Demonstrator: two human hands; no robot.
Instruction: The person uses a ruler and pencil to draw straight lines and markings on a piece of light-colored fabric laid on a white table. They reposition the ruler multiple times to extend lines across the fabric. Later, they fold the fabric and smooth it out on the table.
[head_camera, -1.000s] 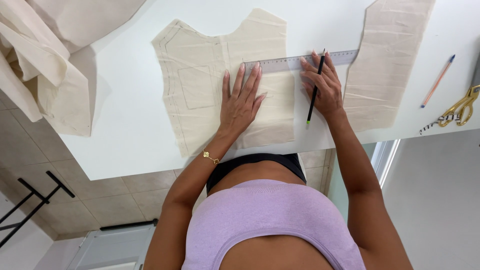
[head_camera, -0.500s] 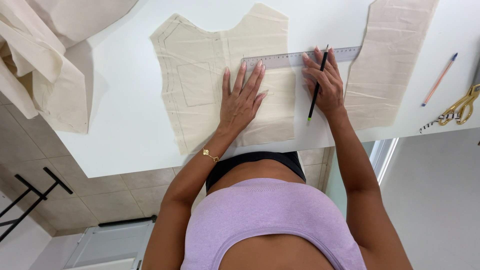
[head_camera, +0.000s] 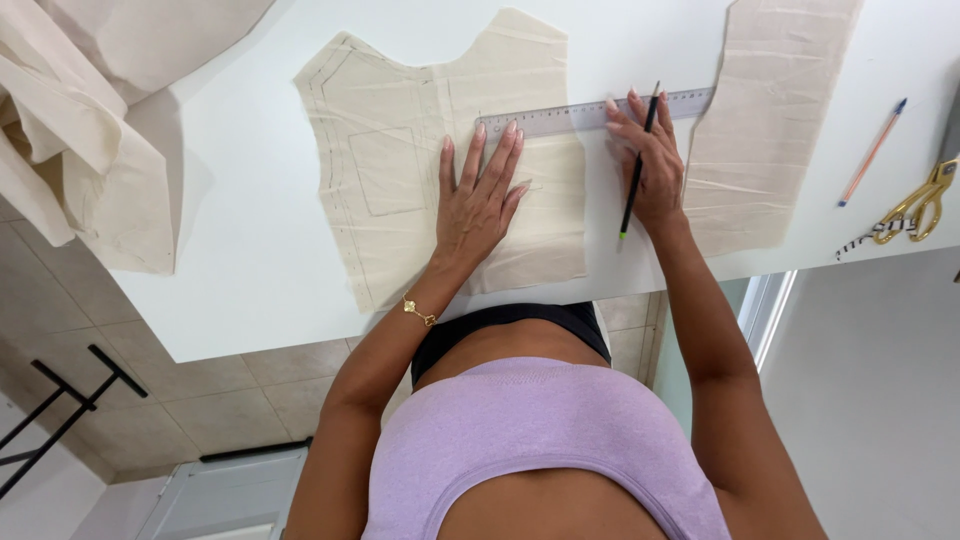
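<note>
A cream cut fabric piece (head_camera: 400, 150) with pencilled lines lies flat on the white table (head_camera: 240, 270). My left hand (head_camera: 480, 195) is pressed flat on it, fingers spread, fingertips on the near end of a clear ruler (head_camera: 560, 117) that crosses the cloth. My right hand (head_camera: 645, 160) rests on the ruler's other half and grips a black pencil (head_camera: 637, 165), its tip at the ruler's far edge.
A second cream fabric piece (head_camera: 765, 120) lies to the right. Further right are an orange pencil (head_camera: 872, 152) and gold scissors (head_camera: 915, 205) by the table edge. Loose cream cloth (head_camera: 90, 130) hangs over the left side. Tiled floor shows below.
Both hands and the ruler stay in place on the fabric; the pencil has shifted only slightly along the ruler's edge.
</note>
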